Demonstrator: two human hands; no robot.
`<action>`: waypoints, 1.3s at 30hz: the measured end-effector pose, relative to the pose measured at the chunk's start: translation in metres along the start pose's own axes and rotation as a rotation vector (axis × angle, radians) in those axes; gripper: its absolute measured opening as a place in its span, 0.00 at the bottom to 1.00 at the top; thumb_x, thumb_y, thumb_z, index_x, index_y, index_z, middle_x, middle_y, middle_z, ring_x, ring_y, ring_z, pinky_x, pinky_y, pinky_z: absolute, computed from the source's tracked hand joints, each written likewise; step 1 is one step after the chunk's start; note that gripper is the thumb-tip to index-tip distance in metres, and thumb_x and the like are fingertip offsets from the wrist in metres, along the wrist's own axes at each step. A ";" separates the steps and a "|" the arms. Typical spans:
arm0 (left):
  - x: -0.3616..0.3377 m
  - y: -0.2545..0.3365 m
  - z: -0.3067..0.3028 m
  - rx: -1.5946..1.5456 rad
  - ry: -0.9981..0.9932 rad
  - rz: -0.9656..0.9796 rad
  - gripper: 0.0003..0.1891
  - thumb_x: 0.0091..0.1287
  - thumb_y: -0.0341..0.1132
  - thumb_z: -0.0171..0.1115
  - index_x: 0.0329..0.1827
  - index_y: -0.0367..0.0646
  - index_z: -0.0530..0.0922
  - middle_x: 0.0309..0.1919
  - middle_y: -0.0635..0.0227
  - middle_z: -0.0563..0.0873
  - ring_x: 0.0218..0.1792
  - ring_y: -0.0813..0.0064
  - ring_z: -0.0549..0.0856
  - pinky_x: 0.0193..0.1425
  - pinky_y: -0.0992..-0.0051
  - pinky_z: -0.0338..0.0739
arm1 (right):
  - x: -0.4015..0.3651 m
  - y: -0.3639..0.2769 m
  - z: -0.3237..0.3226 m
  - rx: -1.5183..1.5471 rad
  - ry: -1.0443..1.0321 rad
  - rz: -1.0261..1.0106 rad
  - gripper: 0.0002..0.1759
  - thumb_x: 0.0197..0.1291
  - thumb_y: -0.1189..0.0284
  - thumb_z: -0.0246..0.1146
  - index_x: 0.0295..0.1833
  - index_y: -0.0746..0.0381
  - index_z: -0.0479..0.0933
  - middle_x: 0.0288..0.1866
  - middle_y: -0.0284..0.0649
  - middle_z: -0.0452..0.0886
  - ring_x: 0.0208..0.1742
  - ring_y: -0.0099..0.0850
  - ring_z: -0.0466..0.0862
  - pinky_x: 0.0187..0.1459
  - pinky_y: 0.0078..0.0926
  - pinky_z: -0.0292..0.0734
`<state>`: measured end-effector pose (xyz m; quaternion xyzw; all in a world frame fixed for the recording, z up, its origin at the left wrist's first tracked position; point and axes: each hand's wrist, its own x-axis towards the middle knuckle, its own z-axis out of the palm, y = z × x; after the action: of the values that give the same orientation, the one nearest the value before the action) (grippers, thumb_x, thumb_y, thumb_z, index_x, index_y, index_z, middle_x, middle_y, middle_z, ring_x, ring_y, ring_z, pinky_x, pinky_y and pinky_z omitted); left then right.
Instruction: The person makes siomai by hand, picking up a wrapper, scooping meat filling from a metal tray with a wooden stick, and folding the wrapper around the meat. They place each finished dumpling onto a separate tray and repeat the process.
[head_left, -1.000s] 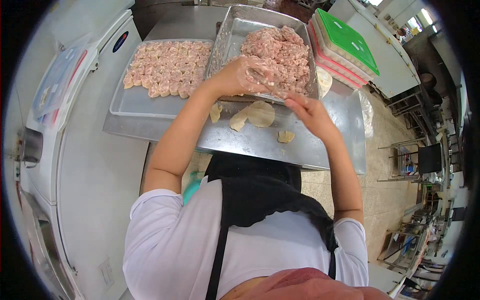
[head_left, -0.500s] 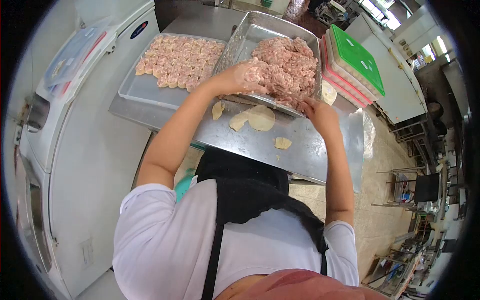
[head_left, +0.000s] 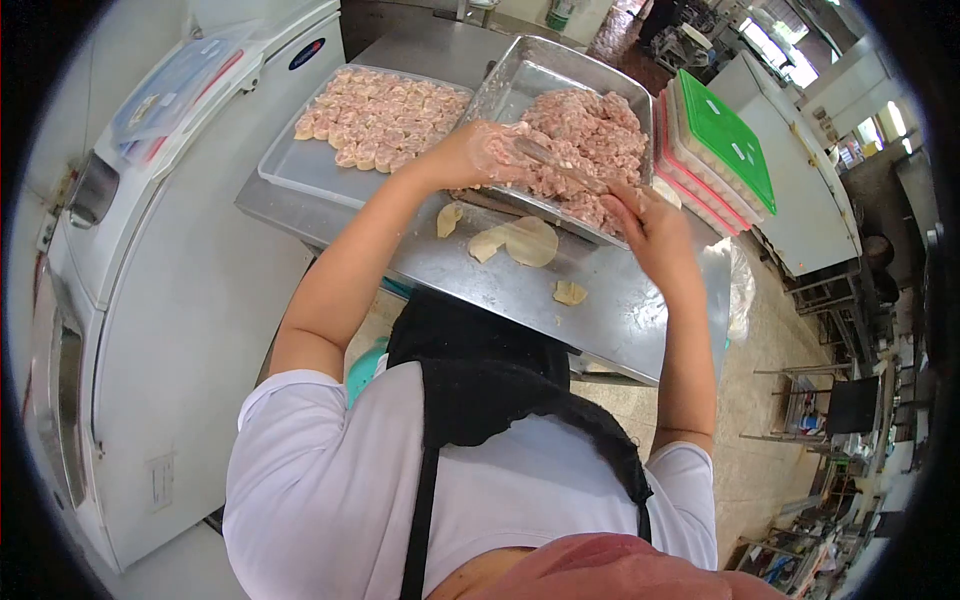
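My right hand is closed round a narrow, flat, meat-smeared spatula, its far end pointing left to my other hand. My left hand is curled at the near left rim of a deep metal tray, its fingers coated with pale meat paste. What lies inside its grip is hidden. Pink minced meat is heaped in the right part of that tray. To the left, a shallow plastic tray holds rows of small meat-filled dumplings.
Round dough wrappers and torn pieces lie on the steel table near its front edge. Stacked containers with a green lid stand right of the metal tray. A white freezer borders the left side.
My right hand has lifted from the meat at the tray's near right corner, bringing the spatula into sight across to my left hand. The whole view has shifted slightly.
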<state>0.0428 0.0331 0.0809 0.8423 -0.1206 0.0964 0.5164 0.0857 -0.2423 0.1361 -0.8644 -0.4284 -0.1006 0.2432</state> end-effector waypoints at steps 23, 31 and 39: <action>-0.034 -0.062 -0.091 0.395 0.281 -0.038 0.31 0.49 0.43 0.77 0.54 0.38 0.76 0.51 0.54 0.80 0.53 0.58 0.79 0.59 0.67 0.73 | 0.022 0.076 0.090 -0.118 0.214 0.169 0.14 0.65 0.64 0.59 0.49 0.61 0.81 0.42 0.51 0.83 0.42 0.49 0.83 0.43 0.40 0.76; -0.136 -0.113 -0.161 0.756 0.598 -0.479 0.29 0.54 0.35 0.71 0.60 0.41 0.72 0.55 0.54 0.79 0.52 0.55 0.80 0.56 0.64 0.75 | 0.020 0.087 0.097 0.028 0.294 0.162 0.15 0.66 0.65 0.60 0.48 0.67 0.81 0.41 0.50 0.83 0.43 0.44 0.83 0.46 0.33 0.76; -0.127 -0.109 -0.128 0.640 0.399 -0.694 0.40 0.60 0.36 0.64 0.75 0.43 0.55 0.46 0.47 0.84 0.49 0.48 0.82 0.54 0.60 0.76 | 0.017 0.092 0.101 0.083 0.274 0.244 0.15 0.65 0.67 0.61 0.48 0.69 0.81 0.44 0.52 0.84 0.46 0.43 0.84 0.50 0.33 0.76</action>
<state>-0.0505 0.2084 0.0098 0.9139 0.3026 0.1104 0.2472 0.1658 -0.2268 0.0251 -0.8774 -0.2869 -0.1694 0.3452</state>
